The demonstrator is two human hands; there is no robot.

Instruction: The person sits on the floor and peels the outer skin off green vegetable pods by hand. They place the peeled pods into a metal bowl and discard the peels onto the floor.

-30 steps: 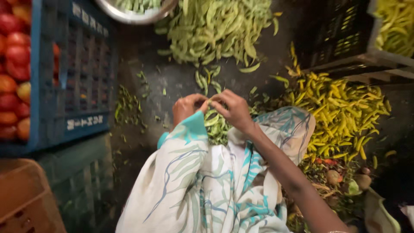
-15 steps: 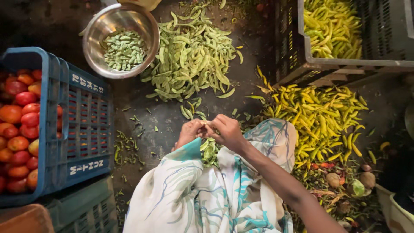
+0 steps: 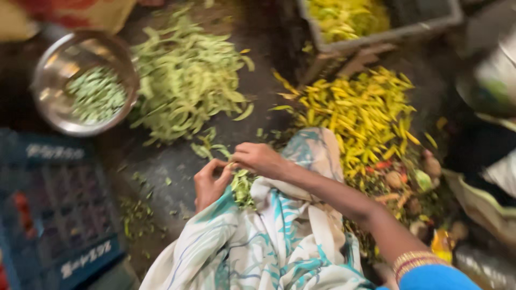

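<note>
My left hand (image 3: pixel 210 182) and my right hand (image 3: pixel 259 159) meet over my lap, both pinching a green bean pod (image 3: pixel 231 165) between the fingertips. Below them a small heap of green pods (image 3: pixel 243 188) lies in a white cloth with teal patterns (image 3: pixel 269 247) spread over my knees. A round steel bowl (image 3: pixel 54 110) holding shelled green pieces sits on the floor at the upper left. Beside it lies a large pile of green pods (image 3: pixel 185 80).
A blue plastic crate (image 3: pixel 54 225) stands at the lower left. A heap of yellow-green chillies (image 3: pixel 360 113) lies on the right, with a grey crate (image 3: pixel 376 24) of more above it. Vegetable scraps (image 3: pixel 408 182) lie at the right, and green bits (image 3: pixel 137 215) dot the dark floor.
The view has swung, so the bowl and green pile sit more to the left and the blue crate lower. My hands stay together on the pod over the cloth.
</note>
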